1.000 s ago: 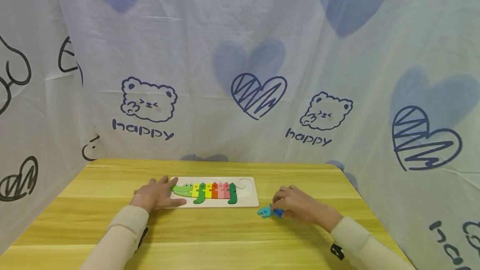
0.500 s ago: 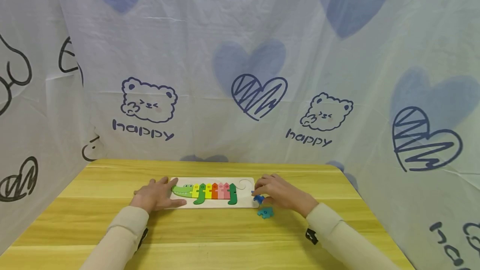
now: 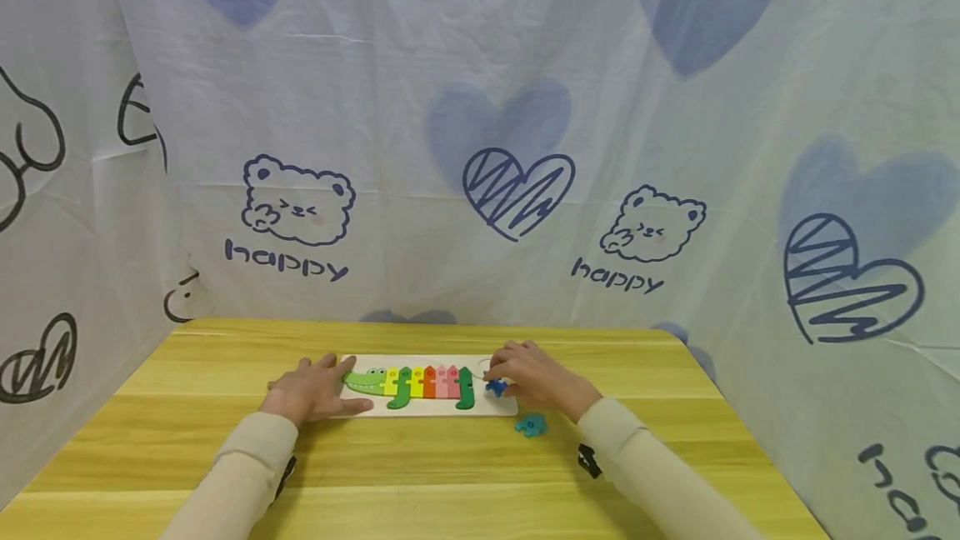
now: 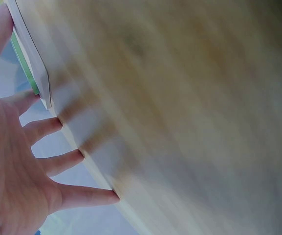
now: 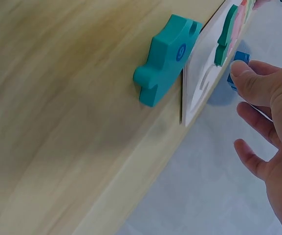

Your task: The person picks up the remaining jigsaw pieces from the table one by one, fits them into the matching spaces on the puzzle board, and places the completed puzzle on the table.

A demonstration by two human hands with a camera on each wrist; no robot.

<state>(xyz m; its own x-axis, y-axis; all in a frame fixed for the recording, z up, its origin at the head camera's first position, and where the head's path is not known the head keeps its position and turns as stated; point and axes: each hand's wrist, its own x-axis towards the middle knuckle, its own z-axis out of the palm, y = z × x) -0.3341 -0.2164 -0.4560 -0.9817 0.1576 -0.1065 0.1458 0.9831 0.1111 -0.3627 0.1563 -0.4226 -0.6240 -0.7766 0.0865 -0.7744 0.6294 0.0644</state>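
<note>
- Left hand (image 3: pixel 311 390): fingers spread, thumb and index finger at the left end of a pale, flat, rectangular board (image 3: pixel 435 407); it grips nothing.
- Right hand (image 3: pixel 543 377): well apart from the left; thumb and fingers pinch a small dark-blue puzzle piece (image 3: pixel 496 387) over the board's right end; whether the piece touches the board, I cannot tell.
- On the board: a row of green, yellow, red and pink crocodile pieces (image 3: pixel 429 382).
- Teal, knobbed puzzle piece (image 3: pixel 532 425): on the yellow wood-grain surface (image 3: pixel 390 482), just beside the board's near right corner.
- Behind: white cloth (image 3: pixel 397 107) with blue hearts.
</note>
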